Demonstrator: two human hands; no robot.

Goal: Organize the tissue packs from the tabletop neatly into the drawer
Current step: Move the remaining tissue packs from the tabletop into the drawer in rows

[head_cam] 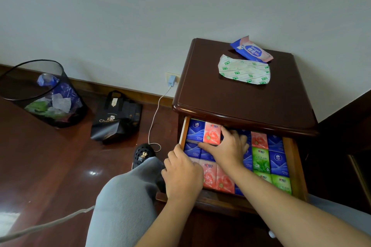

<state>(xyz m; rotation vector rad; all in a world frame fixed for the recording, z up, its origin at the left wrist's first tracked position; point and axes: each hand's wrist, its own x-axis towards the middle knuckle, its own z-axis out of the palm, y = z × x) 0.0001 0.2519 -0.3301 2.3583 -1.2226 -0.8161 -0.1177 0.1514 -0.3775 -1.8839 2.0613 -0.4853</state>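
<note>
"Deeyeo" wipes pack (pixel 251 49) on nightstand (pixel 230 94)

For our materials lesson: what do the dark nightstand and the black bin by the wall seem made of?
Dark brown nightstand: probably varnished wood; its top is glossy and the drawer's sides show pale timber. Black round wastebasket: likely wire mesh; the rubbish inside shows through its wall.

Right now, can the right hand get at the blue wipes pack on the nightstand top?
Probably yes: the right hand is flat on packs in the open drawer, holding nothing, and the blue wipes pack lies uncovered above.
</note>
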